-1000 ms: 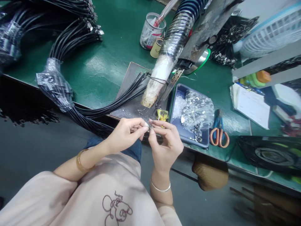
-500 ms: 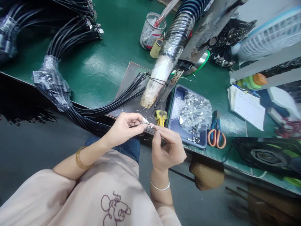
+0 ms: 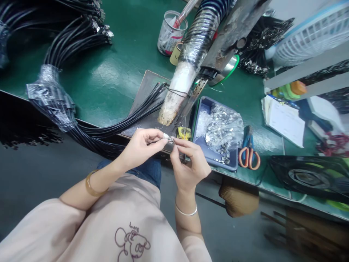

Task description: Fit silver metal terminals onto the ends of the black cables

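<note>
My left hand (image 3: 147, 143) is closed in a pinch on the end of a black cable, mostly hidden by the fingers. White wrapping covers the tip of its index finger. Close against it, my right hand (image 3: 191, 158) pinches a small metal connector piece (image 3: 172, 140) between thumb and forefinger. The two sets of fingertips nearly touch, just in front of the bench edge. Behind them is a yellow clip-like piece (image 3: 184, 133). A bundle of black cables (image 3: 120, 125) curves in from the left onto a grey board (image 3: 144, 85).
A fume hose (image 3: 177, 87) and a metal arm slant down over the board. Right of it lie a blue tray (image 3: 203, 154) with a bag of small metal parts, and orange-handled cutters (image 3: 248, 153). A plastic cup (image 3: 171, 34) stands behind. Wrapped cable bundles (image 3: 51, 94) lie left.
My right hand has shifted slightly left and up, bringing its fingertips closer to the left ones. The whole view has moved a little; the bench things stay put.
</note>
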### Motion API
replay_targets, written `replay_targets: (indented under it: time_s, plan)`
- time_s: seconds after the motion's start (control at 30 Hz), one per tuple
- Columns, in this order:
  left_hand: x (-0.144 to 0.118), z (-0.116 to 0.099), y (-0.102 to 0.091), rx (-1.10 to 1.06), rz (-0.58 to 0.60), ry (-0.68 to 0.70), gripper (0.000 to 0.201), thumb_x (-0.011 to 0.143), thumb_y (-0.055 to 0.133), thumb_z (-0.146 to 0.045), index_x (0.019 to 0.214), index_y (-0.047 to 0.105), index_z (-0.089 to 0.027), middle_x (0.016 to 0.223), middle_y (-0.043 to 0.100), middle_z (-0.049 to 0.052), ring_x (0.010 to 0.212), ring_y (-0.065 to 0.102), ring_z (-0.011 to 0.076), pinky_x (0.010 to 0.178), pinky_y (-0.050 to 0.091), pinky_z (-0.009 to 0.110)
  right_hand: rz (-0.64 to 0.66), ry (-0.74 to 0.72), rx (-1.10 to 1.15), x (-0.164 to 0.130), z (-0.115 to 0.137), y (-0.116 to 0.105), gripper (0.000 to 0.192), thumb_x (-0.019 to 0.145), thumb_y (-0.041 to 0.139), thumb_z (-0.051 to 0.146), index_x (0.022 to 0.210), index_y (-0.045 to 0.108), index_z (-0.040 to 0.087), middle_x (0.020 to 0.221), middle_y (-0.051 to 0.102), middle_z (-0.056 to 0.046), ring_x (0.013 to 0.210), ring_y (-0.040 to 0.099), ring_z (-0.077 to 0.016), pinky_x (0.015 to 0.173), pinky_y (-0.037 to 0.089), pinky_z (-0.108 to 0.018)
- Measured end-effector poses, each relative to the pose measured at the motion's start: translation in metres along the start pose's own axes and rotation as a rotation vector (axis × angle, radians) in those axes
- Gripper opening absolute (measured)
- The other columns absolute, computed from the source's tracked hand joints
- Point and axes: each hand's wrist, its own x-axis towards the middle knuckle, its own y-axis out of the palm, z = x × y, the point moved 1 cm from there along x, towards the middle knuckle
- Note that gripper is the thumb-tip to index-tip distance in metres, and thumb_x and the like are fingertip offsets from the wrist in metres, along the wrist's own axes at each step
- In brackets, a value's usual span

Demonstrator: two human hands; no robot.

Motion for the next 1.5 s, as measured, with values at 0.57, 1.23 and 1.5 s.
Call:
replay_targets:
  time_s: [0.57,1.23,1.5]
  plan:
    - [0.007,-0.009,0.001,0.075,-0.064,0.001,0.018,0.076,0.065,-0.028,0.072,0.070,-0.011,0.061,0.060,0.001,0.055,0.048,0.0088,0.052,0.038,0.021,0.015,-0.019,-0.036,0.009,0.000,0.003,0.018,0.086,0.069,0.006,0.087,0.062,0.022,0.095,0.077,-0.003,0.085,0.075,-0.0159,0.077,0.063,-0.030]
    - [0.006,-0.005,-0.002,0.080,-0.044,-0.012,0.014,0.074,0.064,-0.024,0.069,0.068,-0.011,0.057,0.046,-0.003,0.054,0.038,0.0068,0.051,0.029,0.020,0.045,-0.061,-0.063,0.007,0.001,0.001,0.020,0.086,0.068,0.003,0.087,0.059,0.021,0.093,0.077,-0.005,0.083,0.075,-0.0143,0.077,0.061,-0.025]
    - [0.006,-0.010,0.001,0.081,-0.050,0.039,0.014,0.077,0.063,-0.022,0.072,0.068,-0.010,0.055,0.040,-0.005,0.050,0.029,0.0051,0.046,0.023,0.019,0.021,-0.066,-0.098,0.010,0.004,0.004,0.018,0.087,0.068,0.005,0.087,0.060,0.021,0.093,0.076,-0.004,0.083,0.073,-0.0134,0.076,0.062,-0.025]
